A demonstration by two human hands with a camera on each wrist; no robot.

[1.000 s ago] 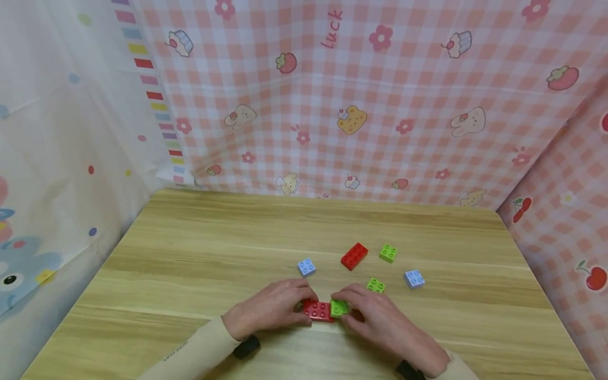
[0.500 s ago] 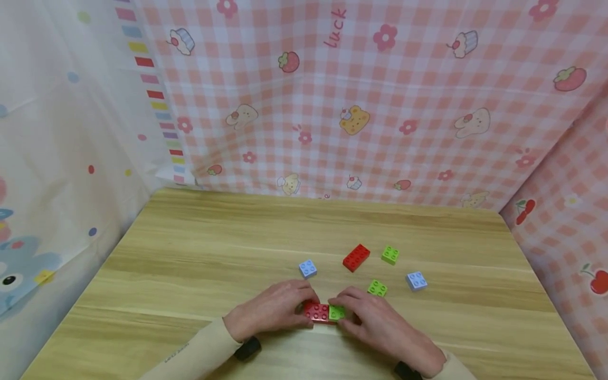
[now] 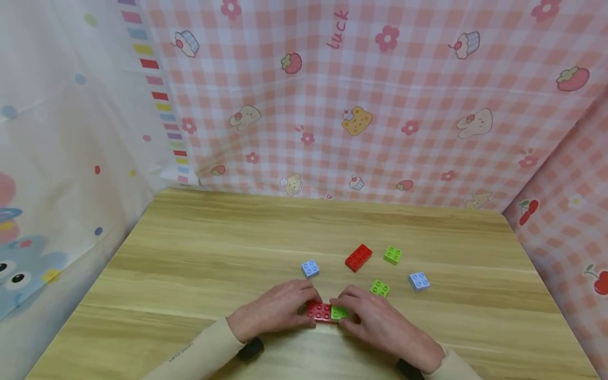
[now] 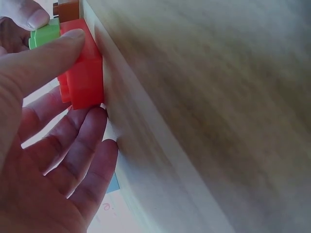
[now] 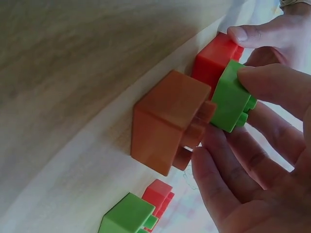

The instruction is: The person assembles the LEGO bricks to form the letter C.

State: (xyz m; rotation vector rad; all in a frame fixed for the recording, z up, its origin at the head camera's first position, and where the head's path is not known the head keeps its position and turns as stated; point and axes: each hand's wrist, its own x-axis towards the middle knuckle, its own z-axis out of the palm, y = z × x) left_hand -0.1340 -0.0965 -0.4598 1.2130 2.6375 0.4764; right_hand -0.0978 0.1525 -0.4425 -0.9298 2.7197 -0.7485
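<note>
A long red brick [image 3: 320, 312] lies on the table near the front, its studs facing up. My left hand [image 3: 273, 311] grips its left end, with the thumb [image 4: 63, 46] on the near side and fingertips on the far side. On the right end of that brick sits a small green brick [image 3: 338, 313], pinched between thumb and fingers of my right hand [image 3: 382, 324]. The right wrist view shows the green brick on the red one's studded side; whether it is fully pressed down I cannot tell. An orange-brown brick [image 5: 167, 121] stands close beside it, hidden in the head view.
Behind the hands lie another red brick [image 3: 358, 257], two small green bricks, one far [image 3: 392, 255] and one nearer [image 3: 379, 288], and two light blue bricks, left [image 3: 310, 268] and right [image 3: 419, 281]. Patterned cloths [image 3: 304, 95] hang around the wooden table [image 3: 214, 237].
The small green brick has moved slightly left and down, and now sits level with the red brick's right end. My left hand keeps its hold. The head view has shifted slightly.
</note>
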